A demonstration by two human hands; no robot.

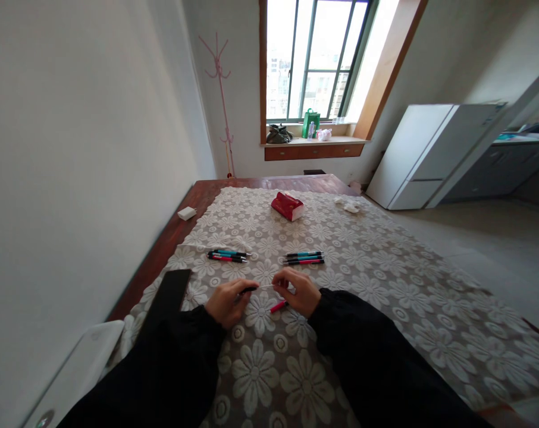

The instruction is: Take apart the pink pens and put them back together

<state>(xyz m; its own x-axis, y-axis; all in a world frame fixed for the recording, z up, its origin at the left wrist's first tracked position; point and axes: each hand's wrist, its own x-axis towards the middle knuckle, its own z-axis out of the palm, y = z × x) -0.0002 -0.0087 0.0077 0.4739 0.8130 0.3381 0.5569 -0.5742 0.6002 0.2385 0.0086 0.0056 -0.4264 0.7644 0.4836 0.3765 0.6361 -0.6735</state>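
Note:
My left hand [228, 302] is closed around a short black pen part [248, 289] whose tip points right. From it a thin, pale pen refill [266, 286] runs across to my right hand [298, 289], pinched between the fingertips there. Whether the refill sits inside the black part cannot be made out. A pink pen barrel [278, 307] lies on the cloth just below my right fingers. Beyond my hands are two small groups of black, teal and pink pens: the left group [228, 256] and the right group [304, 258].
A floral lace tablecloth [256, 371] covers most of the wooden table. Farther back lie a red tissue pack [288, 205] and crumpled white tissue [350, 205]. A flat black object [169, 291] is beside my left forearm, and a small white item [187, 213] rests near the wall.

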